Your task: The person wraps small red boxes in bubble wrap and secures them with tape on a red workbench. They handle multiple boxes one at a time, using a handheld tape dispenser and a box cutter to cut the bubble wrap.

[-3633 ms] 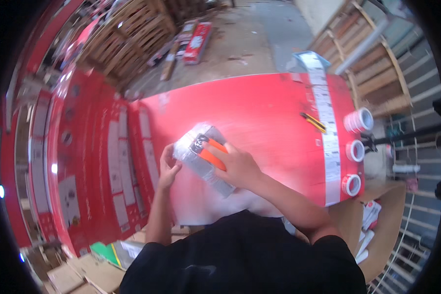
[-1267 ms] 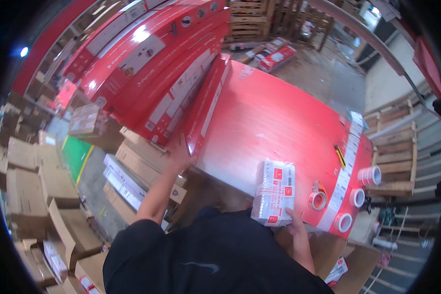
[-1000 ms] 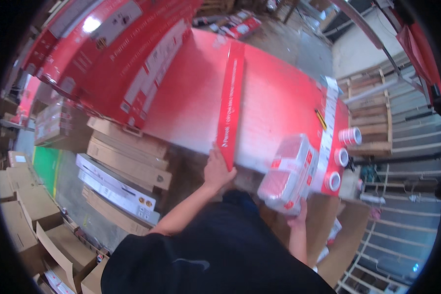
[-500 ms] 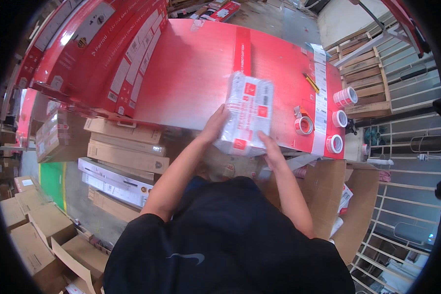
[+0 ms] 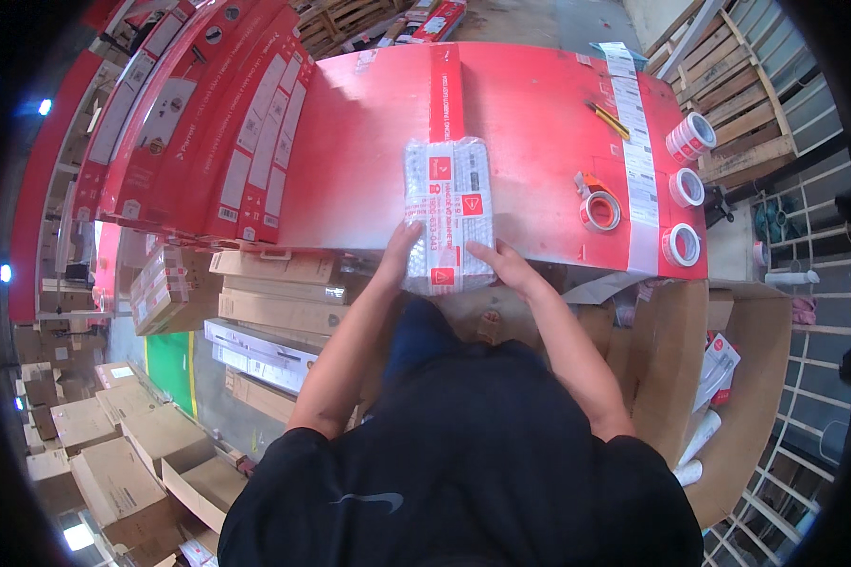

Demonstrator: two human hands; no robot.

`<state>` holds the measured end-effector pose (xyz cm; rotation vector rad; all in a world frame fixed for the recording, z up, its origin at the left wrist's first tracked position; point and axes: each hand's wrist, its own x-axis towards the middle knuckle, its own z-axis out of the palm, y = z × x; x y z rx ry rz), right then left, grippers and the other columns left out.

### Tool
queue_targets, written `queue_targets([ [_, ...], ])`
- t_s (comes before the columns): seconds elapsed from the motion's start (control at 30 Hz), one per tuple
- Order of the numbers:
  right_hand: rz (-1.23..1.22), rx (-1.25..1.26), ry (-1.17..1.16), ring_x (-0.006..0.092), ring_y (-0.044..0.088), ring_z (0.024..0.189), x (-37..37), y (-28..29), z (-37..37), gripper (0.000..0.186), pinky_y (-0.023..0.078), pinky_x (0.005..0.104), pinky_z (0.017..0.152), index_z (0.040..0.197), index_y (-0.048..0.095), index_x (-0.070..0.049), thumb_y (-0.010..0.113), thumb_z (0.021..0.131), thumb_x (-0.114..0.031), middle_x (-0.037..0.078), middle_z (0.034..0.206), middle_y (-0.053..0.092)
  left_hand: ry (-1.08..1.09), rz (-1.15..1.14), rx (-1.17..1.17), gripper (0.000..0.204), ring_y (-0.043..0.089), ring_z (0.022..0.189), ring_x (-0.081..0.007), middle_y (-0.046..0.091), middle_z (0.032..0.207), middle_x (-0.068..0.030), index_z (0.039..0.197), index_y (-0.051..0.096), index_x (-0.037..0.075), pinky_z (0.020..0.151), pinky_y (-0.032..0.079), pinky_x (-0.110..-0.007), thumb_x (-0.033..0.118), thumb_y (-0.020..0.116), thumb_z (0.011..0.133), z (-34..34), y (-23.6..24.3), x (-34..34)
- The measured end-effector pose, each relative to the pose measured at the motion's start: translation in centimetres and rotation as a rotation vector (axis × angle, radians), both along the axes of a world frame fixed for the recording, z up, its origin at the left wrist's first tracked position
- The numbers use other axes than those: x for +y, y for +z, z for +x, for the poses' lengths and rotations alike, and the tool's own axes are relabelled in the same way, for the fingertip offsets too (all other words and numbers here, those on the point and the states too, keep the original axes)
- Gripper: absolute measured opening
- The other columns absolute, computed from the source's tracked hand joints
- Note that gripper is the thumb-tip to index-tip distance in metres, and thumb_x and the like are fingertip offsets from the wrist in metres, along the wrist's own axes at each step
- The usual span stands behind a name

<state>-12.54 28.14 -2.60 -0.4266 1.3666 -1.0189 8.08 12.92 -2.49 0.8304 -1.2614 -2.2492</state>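
A bubble-wrapped package (image 5: 475,227) with red-and-white tape strips and a white label lies at the front edge of the red tabletop (image 5: 350,161). My left hand (image 5: 400,255) grips its left side. On the opposite side my right hand (image 5: 511,267) holds the lower right edge, thumb on top. Fingers under the package are hidden. To the right, an orange tape dispenser (image 5: 599,206) with a roll and a yellow cutter (image 5: 608,120) lie beside a long strip of white labels (image 5: 641,180).
Three tape rolls (image 5: 680,245) line the table's right edge. Tall red boxes (image 5: 246,132) stand at the left. Flat brown cartons (image 5: 279,298) are stacked below them. An open carton (image 5: 761,378) with packets stands at my right, and more cartons (image 5: 118,482) at lower left.
The package has straightened from a slight tilt and sits lower and flatter, near the table edge. Both hands still hold it. My view has shifted a little.
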Motion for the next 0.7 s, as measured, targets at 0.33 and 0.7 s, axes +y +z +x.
queue_targets([
  [0.33, -0.019, -0.388, 0.054, 0.0382, 0.022, 0.164, 1.9, -3.0, 0.4, 0.116, 0.019, 0.0765, 0.123, 0.175, 0.023, -0.020, 0.036, 0.090, -0.098, 0.013, 0.180, 0.025, 0.034, 0.210, -0.005, 0.076, 0.063, 0.137, -0.0341, 0.060, 0.152, -0.0227, 0.162, 0.039, -0.002, 0.118, 0.050, -0.048, 0.045, 0.061, 0.107, 0.1, 0.6, 0.4],
  [0.7, -0.089, -0.567, -0.048, 0.0338, 0.034, 0.161, 11.8, -6.8, 0.0, 0.102, 0.032, 0.0649, 0.125, 0.175, 0.025, -0.021, 0.034, 0.098, -0.088, 0.009, 0.178, 0.031, 0.084, -0.020, -0.033, 0.087, 0.055, 0.141, -0.0285, 0.056, 0.153, -0.0161, 0.162, 0.038, -0.002, 0.118, 0.044, -0.046, 0.046, 0.067, 0.096, -0.9, -4.6, 9.4],
])
